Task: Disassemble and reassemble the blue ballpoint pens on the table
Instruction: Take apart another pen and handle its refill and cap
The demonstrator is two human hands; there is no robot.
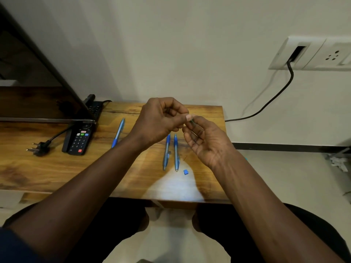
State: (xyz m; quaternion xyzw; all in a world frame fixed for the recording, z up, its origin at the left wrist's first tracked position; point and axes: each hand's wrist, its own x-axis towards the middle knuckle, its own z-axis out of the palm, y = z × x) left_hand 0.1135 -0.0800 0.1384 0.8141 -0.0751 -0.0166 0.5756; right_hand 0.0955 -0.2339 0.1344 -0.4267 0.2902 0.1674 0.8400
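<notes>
1. Both hands are raised above the far part of the wooden table [57,173], meeting at the fingertips.
2. The left hand [161,120] is curled, its thumb and fingers pressed together on the end of a thin dark piece [192,122] (too small to say which pen part it is).
3. The right hand [207,143] is turned palm up, its fingers half curled and pinching the same thin piece from the other side.
4. Two blue pens lie side by side on the table beneath the hands, close but apart: the left pen [166,151] and the right pen [176,152].
5. A small blue cap [186,172] sits on the table just beside the near end of the right pen.
6. A third blue pen [118,132] lies well apart to the left, near a black remote [79,139].
7. A black plug [39,148] rests left of the remote.
</notes>
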